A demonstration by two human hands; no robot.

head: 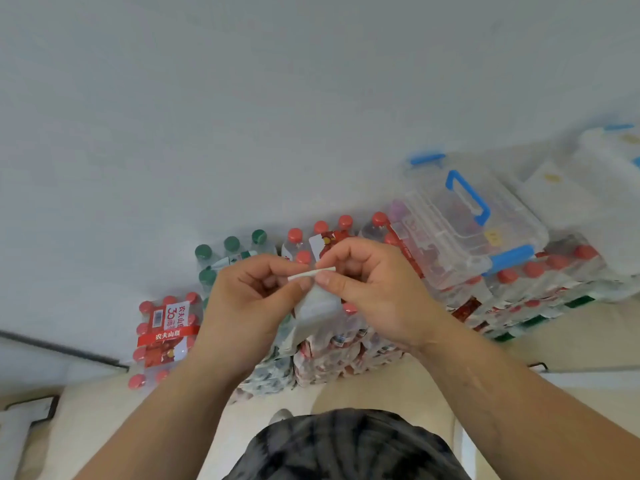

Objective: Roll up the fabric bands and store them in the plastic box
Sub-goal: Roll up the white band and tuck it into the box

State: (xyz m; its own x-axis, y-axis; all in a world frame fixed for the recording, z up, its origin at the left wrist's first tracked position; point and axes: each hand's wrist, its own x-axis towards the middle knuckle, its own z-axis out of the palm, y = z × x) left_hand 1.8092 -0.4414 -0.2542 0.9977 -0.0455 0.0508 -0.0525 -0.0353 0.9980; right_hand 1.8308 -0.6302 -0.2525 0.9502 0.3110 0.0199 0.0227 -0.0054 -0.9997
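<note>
White fabric band [313, 304] pinched at its top edge by left hand [252, 299] and right hand [374, 289]; clear plastic box [464, 223] sits well apart

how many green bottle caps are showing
5 green caps, all left of the red-capped bottles: three in a back row at, one below at, one partly behind the left hand. More may be hidden.

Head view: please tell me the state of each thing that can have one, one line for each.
Fabric band: held up in the air, top edge pinched, rest hanging loose, not yet rolled.
Left hand: fingers shut on the band.
Right hand: fingers shut on the band.
Plastic box: lid on, blue handle lying flat.
</note>
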